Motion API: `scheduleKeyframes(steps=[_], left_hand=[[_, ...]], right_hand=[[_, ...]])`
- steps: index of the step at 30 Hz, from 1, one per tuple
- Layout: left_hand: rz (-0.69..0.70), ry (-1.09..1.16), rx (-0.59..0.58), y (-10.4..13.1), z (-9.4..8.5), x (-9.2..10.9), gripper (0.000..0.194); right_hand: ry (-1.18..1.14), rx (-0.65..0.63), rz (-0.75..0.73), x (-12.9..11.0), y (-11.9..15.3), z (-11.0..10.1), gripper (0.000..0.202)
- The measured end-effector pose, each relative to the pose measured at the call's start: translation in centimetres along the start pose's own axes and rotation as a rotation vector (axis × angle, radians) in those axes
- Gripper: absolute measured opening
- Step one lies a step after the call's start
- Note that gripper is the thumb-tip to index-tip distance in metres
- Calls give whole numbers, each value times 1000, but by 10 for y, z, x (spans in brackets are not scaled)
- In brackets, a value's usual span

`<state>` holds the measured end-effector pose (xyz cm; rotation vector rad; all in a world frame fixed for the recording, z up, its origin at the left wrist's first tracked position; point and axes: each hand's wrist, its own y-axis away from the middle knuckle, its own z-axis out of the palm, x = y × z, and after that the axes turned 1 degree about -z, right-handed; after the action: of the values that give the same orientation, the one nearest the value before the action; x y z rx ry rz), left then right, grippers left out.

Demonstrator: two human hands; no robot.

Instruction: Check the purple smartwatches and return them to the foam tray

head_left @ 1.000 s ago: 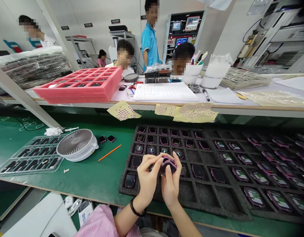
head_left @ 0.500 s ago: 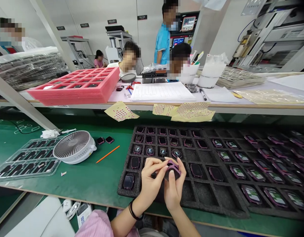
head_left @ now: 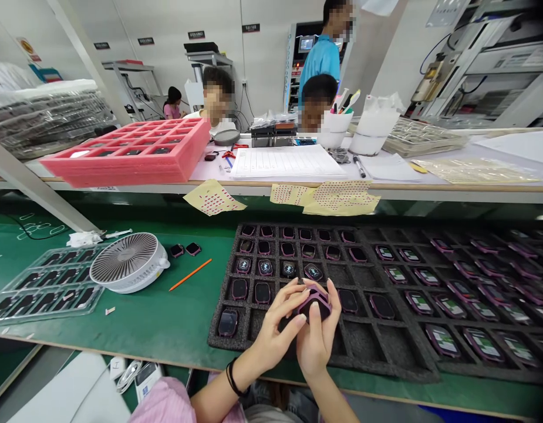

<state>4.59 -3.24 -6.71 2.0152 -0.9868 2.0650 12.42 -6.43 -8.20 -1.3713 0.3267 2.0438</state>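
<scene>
A purple-framed smartwatch [head_left: 314,302] without a strap is held up over the dark foam tray [head_left: 403,352]. My right hand [head_left: 317,346] grips it, with the thumb on the near face and the fingers round its right side. On its left, my left hand [head_left: 277,326] has bent fingers along the top edge and the thumb tip at the lower left edge. Part of the watch is hidden by the fingers. Around the hands, other smartwatches [head_left: 313,271] lie in the tray's compartments, a few with lit dials.
A second foam tray of watches [head_left: 476,343] adjoins on the right. To the left are a white fan [head_left: 129,264], an orange stick [head_left: 191,275], two watches [head_left: 192,249] and a clear plastic tray [head_left: 42,294]. A pink foam tray [head_left: 125,153] stands on the raised shelf; co-workers are behind.
Both hands have shifted slightly right with the smartwatch. My left fingers now lie straighter along its top edge. The person in blue behind has moved right.
</scene>
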Motion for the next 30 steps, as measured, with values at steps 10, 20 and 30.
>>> scheduleKeyframes(steps=[10, 20, 30], left_hand=[[-89, -150, -134, -5, -11, -2, 53], [168, -746, -119, -23, -19, -5, 61], [201, -660, -85, -29, -35, 5, 43]], right_hand=[[189, -129, -42, -9, -22, -9, 54], [570, -398, -56, -14, -36, -15, 74], [35, -670, 524, -30, -60, -26, 61]])
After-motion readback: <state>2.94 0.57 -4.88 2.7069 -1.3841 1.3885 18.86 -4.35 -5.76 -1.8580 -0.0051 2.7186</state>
